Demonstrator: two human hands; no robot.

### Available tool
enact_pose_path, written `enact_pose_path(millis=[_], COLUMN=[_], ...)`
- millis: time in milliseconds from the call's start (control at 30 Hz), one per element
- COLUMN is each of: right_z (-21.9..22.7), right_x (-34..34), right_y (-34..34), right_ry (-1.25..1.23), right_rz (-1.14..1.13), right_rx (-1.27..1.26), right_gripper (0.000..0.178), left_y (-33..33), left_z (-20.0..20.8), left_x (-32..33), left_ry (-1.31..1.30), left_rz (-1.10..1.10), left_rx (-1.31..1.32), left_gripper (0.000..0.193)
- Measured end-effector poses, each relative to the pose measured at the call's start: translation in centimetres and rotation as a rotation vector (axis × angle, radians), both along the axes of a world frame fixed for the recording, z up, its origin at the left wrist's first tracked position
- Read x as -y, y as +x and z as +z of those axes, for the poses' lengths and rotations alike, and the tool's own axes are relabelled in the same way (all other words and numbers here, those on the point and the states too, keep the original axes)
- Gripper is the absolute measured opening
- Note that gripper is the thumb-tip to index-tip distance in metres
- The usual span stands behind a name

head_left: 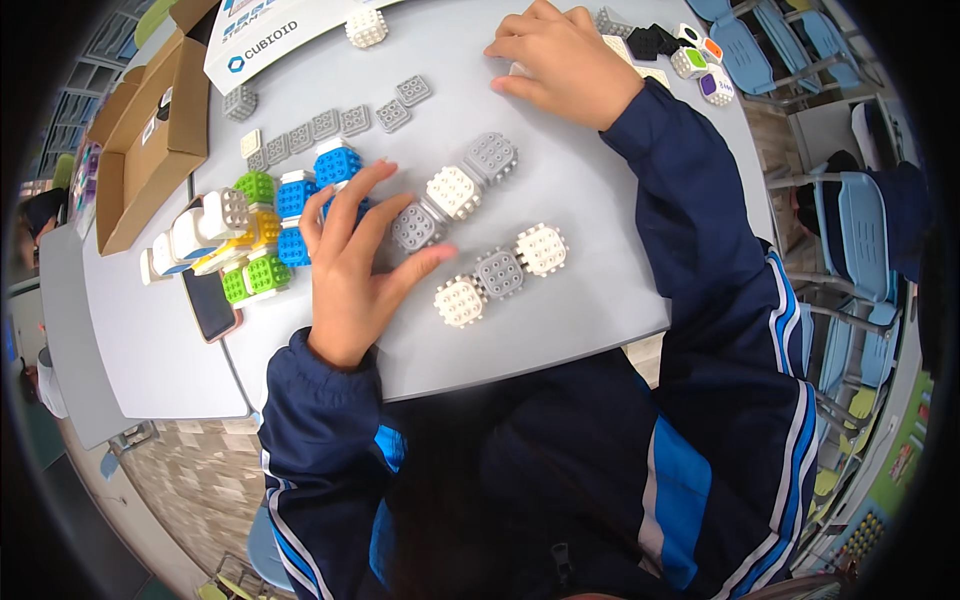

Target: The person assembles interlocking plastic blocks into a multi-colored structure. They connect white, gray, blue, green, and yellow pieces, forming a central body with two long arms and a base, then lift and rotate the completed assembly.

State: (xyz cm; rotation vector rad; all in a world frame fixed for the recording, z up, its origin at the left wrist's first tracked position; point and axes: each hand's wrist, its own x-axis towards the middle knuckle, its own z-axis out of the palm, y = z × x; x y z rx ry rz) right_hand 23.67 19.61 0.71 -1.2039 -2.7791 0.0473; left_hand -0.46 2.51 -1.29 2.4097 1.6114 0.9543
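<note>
My left hand [355, 262] is open with its fingers spread above the table. Its fingertips are close to a grey studded cube [415, 228], which is joined in a row to a white studded cube [453, 193] and another grey cube [491, 158]. Nearer me lies a second row: a white cube [461, 301], a grey cube [499, 273] and a white cube [542, 249]. At the far right my right hand [570, 60] is closed, palm down, over a small pale piece [518, 70] that the fingers mostly hide.
Blue cubes [297, 195], green cubes [267, 272] and white cubes [226, 213] stand left of my left hand, beside a phone [212, 305]. Several flat grey connectors [325, 124] lie behind. A cardboard box [150, 150] and a white box [290, 35] stand at the far left.
</note>
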Motion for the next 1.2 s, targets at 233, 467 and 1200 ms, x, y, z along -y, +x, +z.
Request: enact_pose_path(millis=[233,467,1200], right_z=[-3.6,-2.3,0.8], right_x=[-0.4,0.1,11.9], right_y=[-0.6,-0.9,-0.8], right_ry=[0.390,0.359,-0.313], right_rz=[0.118,0.259,0.367], right_rx=[-0.157,-0.203,-1.097], right_gripper=[0.018,0.029,0.024], left_y=[-0.4,0.3,1.8], left_z=[1.4,0.0,1.7], left_x=[4.1,4.9,1.0], left_ry=[0.185,0.219,0.102], left_rz=[-0.125,-0.119,-0.228], left_rx=[-0.288,-0.379,0.285], left_gripper=[0.072,0.055,0.066])
